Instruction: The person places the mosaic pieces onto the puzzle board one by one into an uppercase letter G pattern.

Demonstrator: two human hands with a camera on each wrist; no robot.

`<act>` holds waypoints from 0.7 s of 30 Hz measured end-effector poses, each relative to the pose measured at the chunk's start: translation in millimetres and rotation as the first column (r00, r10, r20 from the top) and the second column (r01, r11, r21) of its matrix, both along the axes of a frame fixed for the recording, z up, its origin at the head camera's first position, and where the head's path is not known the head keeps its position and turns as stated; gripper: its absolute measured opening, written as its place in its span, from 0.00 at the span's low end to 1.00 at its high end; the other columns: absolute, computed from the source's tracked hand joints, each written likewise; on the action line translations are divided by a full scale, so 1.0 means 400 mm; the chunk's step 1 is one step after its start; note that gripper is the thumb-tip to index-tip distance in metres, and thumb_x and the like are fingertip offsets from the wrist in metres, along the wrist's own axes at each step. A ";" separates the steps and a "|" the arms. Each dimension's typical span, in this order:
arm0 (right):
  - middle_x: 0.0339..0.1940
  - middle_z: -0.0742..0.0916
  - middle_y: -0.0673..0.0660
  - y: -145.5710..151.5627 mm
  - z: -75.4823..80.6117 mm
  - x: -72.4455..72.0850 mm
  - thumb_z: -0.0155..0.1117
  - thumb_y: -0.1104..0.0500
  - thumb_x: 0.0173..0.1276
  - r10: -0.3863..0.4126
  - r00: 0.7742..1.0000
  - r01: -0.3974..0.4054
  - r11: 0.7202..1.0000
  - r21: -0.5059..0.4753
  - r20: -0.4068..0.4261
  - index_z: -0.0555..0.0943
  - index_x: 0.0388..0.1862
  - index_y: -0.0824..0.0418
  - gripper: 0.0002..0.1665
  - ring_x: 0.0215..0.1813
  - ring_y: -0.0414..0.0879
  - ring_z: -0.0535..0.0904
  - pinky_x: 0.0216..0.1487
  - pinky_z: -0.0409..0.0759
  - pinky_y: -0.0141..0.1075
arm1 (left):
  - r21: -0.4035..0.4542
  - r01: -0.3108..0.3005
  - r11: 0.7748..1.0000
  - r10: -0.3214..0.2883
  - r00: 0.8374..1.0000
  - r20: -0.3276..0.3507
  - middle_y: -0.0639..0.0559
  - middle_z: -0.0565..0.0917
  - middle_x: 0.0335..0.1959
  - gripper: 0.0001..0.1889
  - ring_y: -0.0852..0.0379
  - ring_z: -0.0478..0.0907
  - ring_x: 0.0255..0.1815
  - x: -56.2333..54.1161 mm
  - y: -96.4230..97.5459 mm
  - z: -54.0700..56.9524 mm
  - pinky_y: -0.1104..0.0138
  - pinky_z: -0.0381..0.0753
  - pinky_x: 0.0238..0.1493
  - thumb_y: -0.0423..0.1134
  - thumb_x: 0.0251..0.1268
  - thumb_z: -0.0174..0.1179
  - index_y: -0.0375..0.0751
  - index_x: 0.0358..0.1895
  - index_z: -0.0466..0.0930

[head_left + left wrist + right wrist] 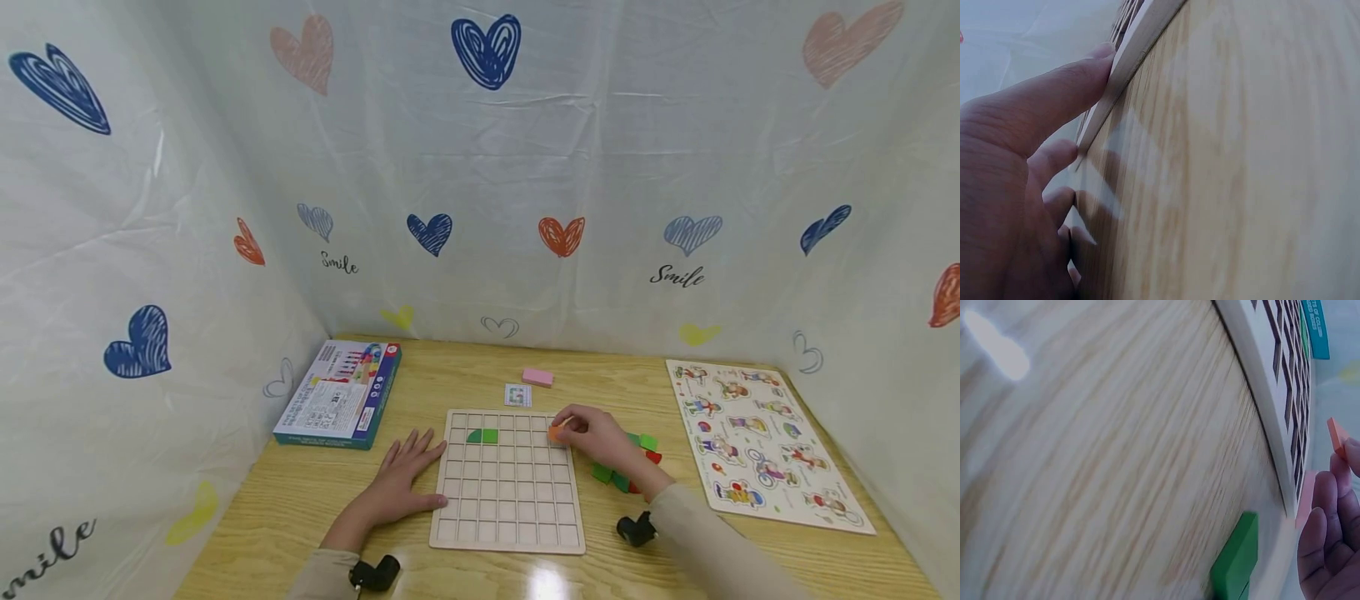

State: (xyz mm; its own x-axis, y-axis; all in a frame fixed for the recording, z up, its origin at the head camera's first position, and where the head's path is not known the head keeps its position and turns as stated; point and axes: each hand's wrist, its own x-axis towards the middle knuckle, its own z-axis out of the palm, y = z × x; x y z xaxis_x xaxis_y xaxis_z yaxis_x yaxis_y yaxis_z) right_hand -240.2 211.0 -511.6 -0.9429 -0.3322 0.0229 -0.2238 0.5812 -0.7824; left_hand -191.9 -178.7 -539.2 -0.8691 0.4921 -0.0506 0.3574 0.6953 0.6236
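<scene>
The orange tile (554,433), probably light, stiff and best held by its edges, is pinched in the nearly closed right grip (596,435) by the far right corner of the board (507,510), whose left edge is touched by the spread left grip (401,479).

Two arms in fr. lwr edge of head view, both in lt. sleeves. L sleeve (322,575) is at btm, mostly cut off; L wrist (343,532) bare past it. L hand (401,487) lies back up, L fingers (422,442) extended & spread, pointing fwd & a bit R; L thumb (1063,94) stuck out sideways, nearly straight, well apart fr. fingers. R sleeve (723,537) covers forearm, slanting fwd & L; R wrist (654,481) bare. R hand (596,437) is farther fwd than L; R thumb (1353,453) & index bent in a pinch, other R fingers (1329,497) loosely curled, partly cut off in R wrist view. Hands well apart.
</scene>
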 end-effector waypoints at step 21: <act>0.32 0.85 0.46 -0.149 -0.002 -0.027 0.68 0.57 0.72 0.073 0.997 -0.073 0.997 -0.007 -0.022 0.86 0.43 0.51 0.03 0.35 0.40 0.78 0.37 0.77 0.34 | 0.004 -0.004 1.000 0.004 1.000 -0.007 0.42 0.49 0.83 0.47 0.37 0.37 0.83 0.002 0.001 -0.001 0.42 0.29 0.79 0.61 0.63 0.67 0.47 0.80 0.59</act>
State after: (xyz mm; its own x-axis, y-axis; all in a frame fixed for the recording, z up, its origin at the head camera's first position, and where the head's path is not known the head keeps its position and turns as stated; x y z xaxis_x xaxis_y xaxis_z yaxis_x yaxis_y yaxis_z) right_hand -250.9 151.4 -512.2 -0.9155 -0.3997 0.0463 -0.2826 0.5569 -0.7810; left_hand -191.3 -178.3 -539.8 -0.8713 0.4889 -0.0424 0.3592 0.6943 0.6236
